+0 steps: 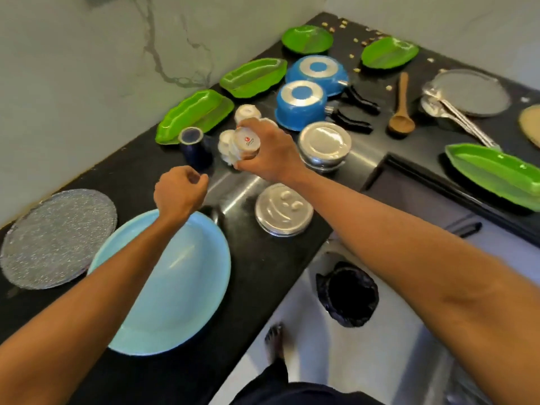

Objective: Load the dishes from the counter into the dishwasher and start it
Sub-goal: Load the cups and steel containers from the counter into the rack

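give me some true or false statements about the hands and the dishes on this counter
1. The right hand grips a white cup held bottom up. True.
2. The left hand holds the dark blue cup. False: its fingers are curled on nothing, and that cup stands on the counter beyond it.
3. Both blue pans lie bottom up. True.
4. The wooden spoon lies in the light blue plate. False: it lies on the bare counter, to the right of the pans' handles.
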A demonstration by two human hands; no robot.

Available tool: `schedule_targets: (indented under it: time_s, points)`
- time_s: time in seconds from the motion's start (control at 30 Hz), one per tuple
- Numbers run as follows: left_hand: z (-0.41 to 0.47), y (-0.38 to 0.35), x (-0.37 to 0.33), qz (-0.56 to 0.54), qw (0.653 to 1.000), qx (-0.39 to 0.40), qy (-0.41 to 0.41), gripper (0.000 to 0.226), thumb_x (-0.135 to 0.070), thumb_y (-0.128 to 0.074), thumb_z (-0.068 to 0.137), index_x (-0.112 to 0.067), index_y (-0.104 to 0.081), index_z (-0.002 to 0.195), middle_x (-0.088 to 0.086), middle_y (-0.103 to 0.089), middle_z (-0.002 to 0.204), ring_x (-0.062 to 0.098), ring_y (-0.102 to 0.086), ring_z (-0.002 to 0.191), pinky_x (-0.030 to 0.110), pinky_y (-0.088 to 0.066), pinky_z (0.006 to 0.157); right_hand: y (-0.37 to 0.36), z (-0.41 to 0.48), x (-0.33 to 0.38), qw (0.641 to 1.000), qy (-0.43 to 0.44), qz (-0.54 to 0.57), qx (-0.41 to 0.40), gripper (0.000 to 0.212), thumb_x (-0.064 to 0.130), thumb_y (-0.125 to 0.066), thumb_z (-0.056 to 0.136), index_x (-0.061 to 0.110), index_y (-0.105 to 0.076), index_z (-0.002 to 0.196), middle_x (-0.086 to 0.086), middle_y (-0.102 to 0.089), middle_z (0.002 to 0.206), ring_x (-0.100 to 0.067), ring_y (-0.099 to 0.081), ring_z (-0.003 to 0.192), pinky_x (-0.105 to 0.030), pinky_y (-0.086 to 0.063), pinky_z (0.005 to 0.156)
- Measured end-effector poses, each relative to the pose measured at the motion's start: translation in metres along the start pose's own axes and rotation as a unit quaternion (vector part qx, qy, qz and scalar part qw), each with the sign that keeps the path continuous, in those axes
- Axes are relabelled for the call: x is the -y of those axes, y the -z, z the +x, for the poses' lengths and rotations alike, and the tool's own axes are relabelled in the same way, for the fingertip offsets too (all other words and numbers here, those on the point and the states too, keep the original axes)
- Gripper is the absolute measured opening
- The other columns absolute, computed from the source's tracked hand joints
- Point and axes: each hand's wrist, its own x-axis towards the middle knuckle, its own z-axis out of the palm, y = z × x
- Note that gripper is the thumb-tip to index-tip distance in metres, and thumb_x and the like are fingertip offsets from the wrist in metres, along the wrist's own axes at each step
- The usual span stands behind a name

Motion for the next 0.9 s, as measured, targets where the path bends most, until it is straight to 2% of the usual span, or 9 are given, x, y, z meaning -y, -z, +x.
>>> schedule_targets:
  time_s: [0.13, 0.23, 0.37, 0.53, 0.63, 0.73, 0.83, 0.9]
  points:
    - [-0.047, -0.035, -0.058, -0.047, 0.996, 0.027, -0.072, 0.028, -0.041, -0.063, 0.082, -0.015, -0.067, 0.073, -0.001, -0.065, 0.069, 0.025, -0.064, 0.078, 0.028, -0.038, 0.067, 0.052, -0.068, -0.045, 0.996, -0.081, -0.022, -0.026, 0.073, 0.045, -0.082, 0.065, 0.026, -0.057, 0.130, -0.001, -0.064, 0.123, -0.022, -0.061, 0.110, -0.039, -0.052, 0.089]
    - [-0.100, -0.072, -0.111, -0.087, 0.981, 0.094, -0.148, 0.028, -0.041, -0.064, 0.083, -0.016, -0.067, 0.071, -0.003, -0.065, 0.067, 0.022, -0.064, 0.072, 0.028, -0.040, 0.064, 0.100, -0.142, -0.080, 0.985, -0.161, -0.033, -0.048, 0.073, 0.045, -0.082, 0.064, 0.033, -0.056, 0.131, 0.004, -0.062, 0.126, -0.020, -0.059, 0.113, -0.038, -0.050, 0.092]
    - [-0.195, -0.112, -0.172, -0.093, 0.956, 0.178, -0.215, 0.026, -0.040, -0.064, 0.084, -0.017, -0.067, 0.070, -0.006, -0.060, 0.064, 0.019, -0.061, 0.069, 0.028, -0.040, 0.063, 0.154, -0.254, -0.120, 0.962, -0.249, -0.058, -0.094, 0.069, 0.052, -0.079, 0.060, 0.036, -0.057, 0.124, 0.005, -0.064, 0.117, -0.023, -0.063, 0.107, -0.041, -0.052, 0.088]
    - [-0.348, -0.153, -0.226, -0.074, 0.918, 0.264, -0.285, 0.031, -0.038, -0.065, 0.084, -0.019, -0.056, 0.061, -0.005, -0.057, 0.062, 0.022, -0.055, 0.065, 0.028, -0.038, 0.063, 0.217, -0.429, -0.154, 0.917, -0.365, -0.074, -0.143, 0.066, 0.050, -0.082, 0.065, 0.036, -0.057, 0.125, 0.006, -0.064, 0.118, -0.022, -0.063, 0.106, -0.036, -0.052, 0.085]
    - [-0.430, -0.174, -0.240, -0.048, 0.884, 0.319, -0.337, 0.026, -0.036, -0.065, 0.087, -0.016, -0.065, 0.070, -0.001, -0.063, 0.068, 0.020, -0.054, 0.066, 0.031, -0.045, 0.066, 0.235, -0.529, -0.163, 0.888, -0.428, -0.068, -0.156, 0.069, 0.050, -0.081, 0.064, 0.035, -0.056, 0.126, 0.004, -0.064, 0.121, -0.025, -0.062, 0.109, -0.039, -0.052, 0.088]
    - [-0.490, -0.187, -0.244, -0.012, 0.862, 0.362, -0.355, 0.028, -0.037, -0.063, 0.085, -0.013, -0.065, 0.071, 0.001, -0.067, 0.070, 0.027, -0.063, 0.072, 0.034, -0.050, 0.068, 0.244, -0.607, -0.164, 0.860, -0.476, -0.051, -0.177, 0.069, 0.048, -0.080, 0.063, 0.034, -0.055, 0.126, 0.001, -0.061, 0.124, -0.027, -0.061, 0.111, -0.039, -0.051, 0.090]
    - [-0.552, -0.200, -0.257, 0.032, 0.829, 0.404, -0.385, 0.027, -0.036, -0.059, 0.082, -0.012, -0.066, 0.073, 0.001, -0.067, 0.069, 0.029, -0.065, 0.072, 0.034, -0.055, 0.068, 0.256, -0.689, -0.165, 0.815, -0.539, -0.026, -0.210, 0.065, 0.037, -0.083, 0.068, 0.030, -0.056, 0.127, -0.001, -0.061, 0.124, -0.027, -0.059, 0.111, -0.033, -0.046, 0.085]
    - [-0.582, -0.209, -0.267, 0.042, 0.808, 0.428, -0.402, 0.025, -0.035, -0.059, 0.081, -0.012, -0.067, 0.075, 0.001, -0.067, 0.067, 0.027, -0.064, 0.069, 0.034, -0.055, 0.066, 0.257, -0.729, -0.166, 0.774, -0.589, -0.010, -0.234, 0.065, 0.037, -0.082, 0.069, 0.036, -0.054, 0.128, 0.000, -0.061, 0.124, -0.029, -0.059, 0.110, -0.036, -0.049, 0.085]
